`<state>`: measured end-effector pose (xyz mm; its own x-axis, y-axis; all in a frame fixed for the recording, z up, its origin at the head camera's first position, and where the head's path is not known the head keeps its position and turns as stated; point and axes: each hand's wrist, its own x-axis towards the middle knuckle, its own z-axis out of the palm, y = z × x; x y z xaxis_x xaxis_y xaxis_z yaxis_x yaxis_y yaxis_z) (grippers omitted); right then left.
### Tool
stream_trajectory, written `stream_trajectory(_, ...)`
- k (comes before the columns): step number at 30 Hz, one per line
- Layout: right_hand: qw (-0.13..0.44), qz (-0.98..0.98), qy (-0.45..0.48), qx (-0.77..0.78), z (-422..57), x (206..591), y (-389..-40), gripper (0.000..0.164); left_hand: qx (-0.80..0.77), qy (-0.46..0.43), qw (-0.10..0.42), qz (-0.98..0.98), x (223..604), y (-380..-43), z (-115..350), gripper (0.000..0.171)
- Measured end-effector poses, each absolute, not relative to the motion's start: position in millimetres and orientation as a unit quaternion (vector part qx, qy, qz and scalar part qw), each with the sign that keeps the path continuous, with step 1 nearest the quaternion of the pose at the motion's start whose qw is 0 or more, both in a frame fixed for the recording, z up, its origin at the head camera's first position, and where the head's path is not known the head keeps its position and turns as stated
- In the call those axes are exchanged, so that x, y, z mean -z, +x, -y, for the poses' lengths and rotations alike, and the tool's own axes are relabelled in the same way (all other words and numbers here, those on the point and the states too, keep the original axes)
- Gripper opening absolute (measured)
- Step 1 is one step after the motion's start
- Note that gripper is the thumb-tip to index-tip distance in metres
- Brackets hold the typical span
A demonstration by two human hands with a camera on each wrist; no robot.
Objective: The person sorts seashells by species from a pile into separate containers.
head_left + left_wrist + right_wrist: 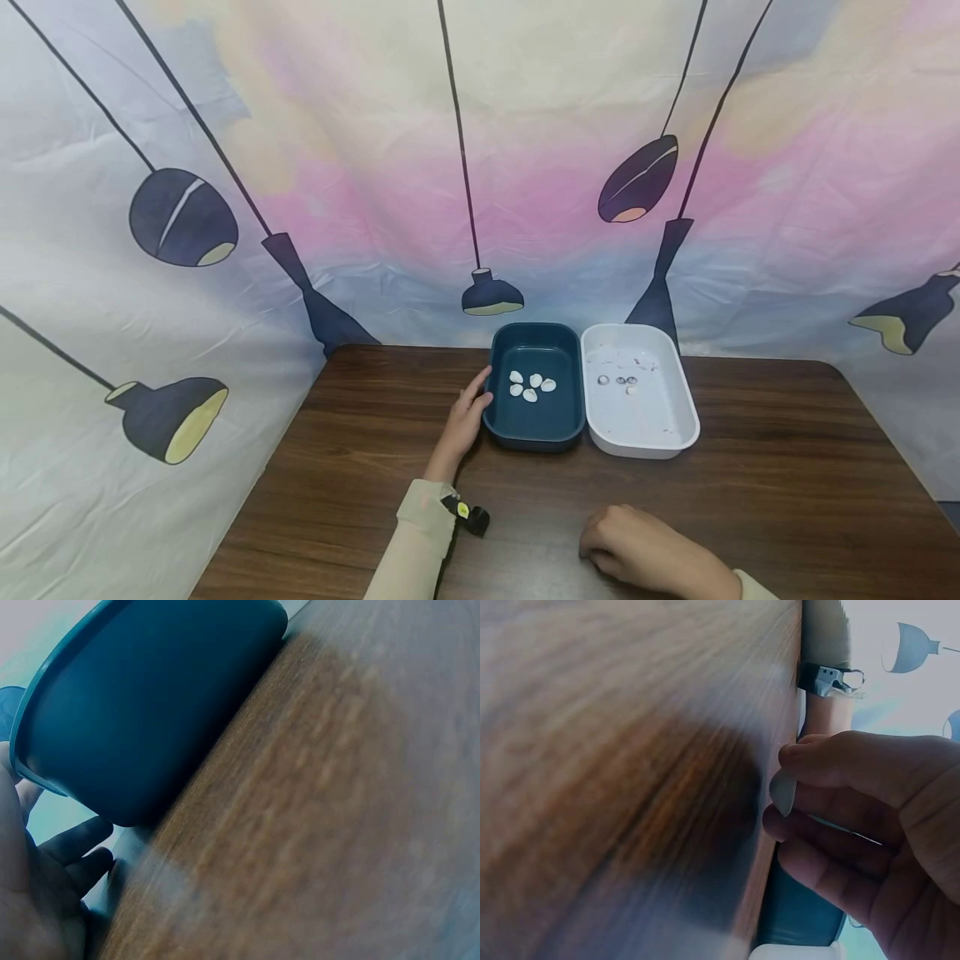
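My left hand (463,423) rests against the left side of a dark teal tray (534,429), its fingertips at the rim. From the left wrist view, the fingers of that hand (75,851) are spread loosely beside the tray's outer wall (142,705). Several small white shells (530,396) lie inside the teal tray. Low over the table, in front of the trays, my right hand (637,546) is bent down. Between its thumb and fingertips it pinches a small pale shell (783,792), which is hidden in the head view.
A white tray (641,442) stands right beside the teal one, with several small greyish pieces (621,381) in it. Both trays are at the back of the brown wooden table (360,417), close to a cloth backdrop (375,208) printed with lamps.
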<state>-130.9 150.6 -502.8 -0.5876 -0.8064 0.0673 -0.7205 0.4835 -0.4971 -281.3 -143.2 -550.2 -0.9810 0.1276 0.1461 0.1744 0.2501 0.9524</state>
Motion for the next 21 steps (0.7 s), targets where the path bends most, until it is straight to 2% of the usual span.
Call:
stream_trajectory(8, 0.040, -0.846, -0.473, 0.243, -154.1, 497.3, -135.4, 0.023, 0.606, -0.091, 0.009, 0.790, 548.8, -282.6, 142.9, 0.051)
stream_trajectory(13, 0.043, -0.854, -0.463, 0.234, -155.9, 490.1, -140.8, 0.019, 0.611, -0.091, -0.005, 0.786, 525.5, -270.5, 141.0, 0.050)
stream_trajectory(21, -0.004, -0.857, -0.470, 0.213, -159.1, 476.4, -153.7, 0.017, 0.621, -0.094, 0.000, 0.778, 510.2, -259.4, 138.7, 0.050)
